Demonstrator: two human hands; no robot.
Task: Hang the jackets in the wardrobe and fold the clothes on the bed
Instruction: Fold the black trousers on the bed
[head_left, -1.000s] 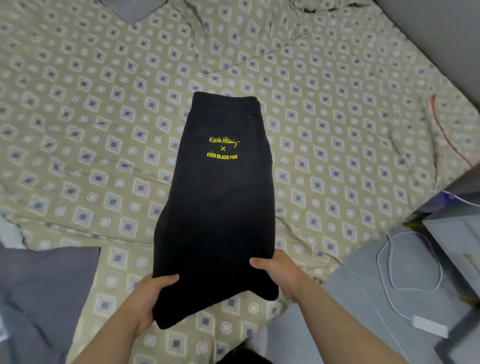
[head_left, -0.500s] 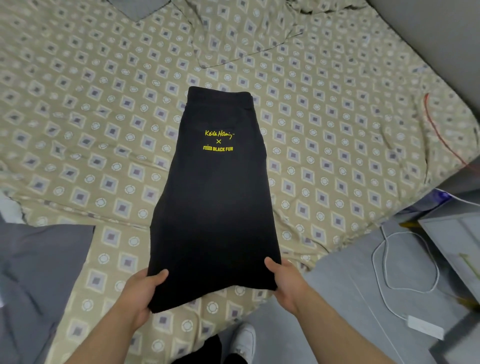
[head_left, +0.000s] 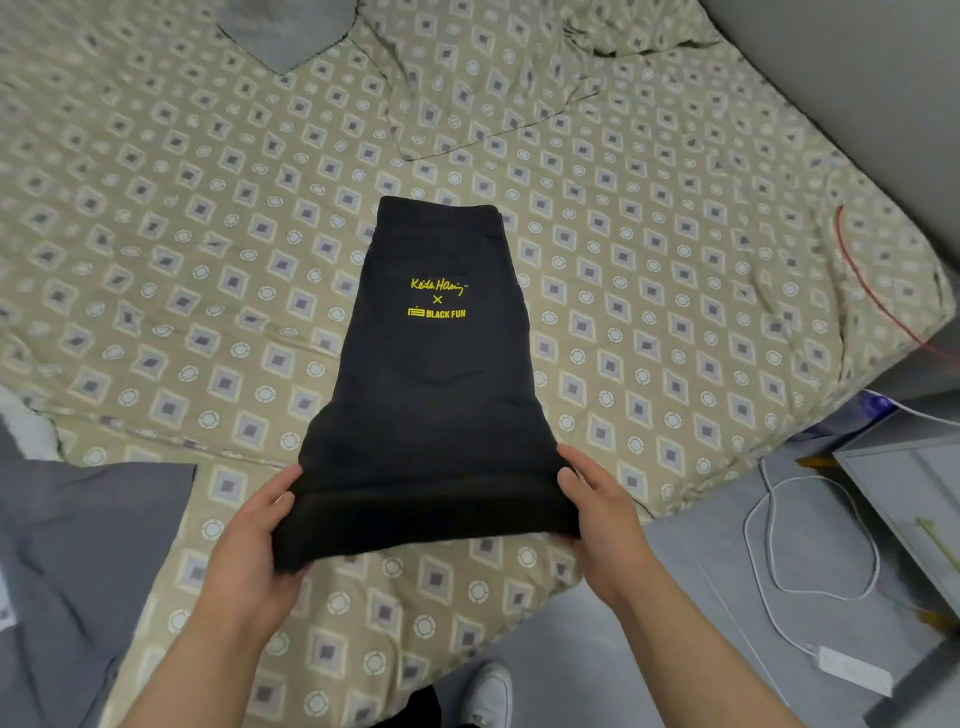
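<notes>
The left hand is gripping the near left corner of the folded black shorts, thumb on top and fingers curled beneath. The right hand is pinching the shorts' near right corner likewise. The shorts are lying flat on the patterned bed sheet, yellow print facing up. Left of the shorts, a grey garment is lying; right of them, a white cable is trailing over the floor.

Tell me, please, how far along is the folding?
Done: black pants look halved lengthwise on the bed. In hand: left hand and right hand grip their near end. To do: the grey cloth beside them looks unfolded; jackets and wardrobe are not in view.
</notes>
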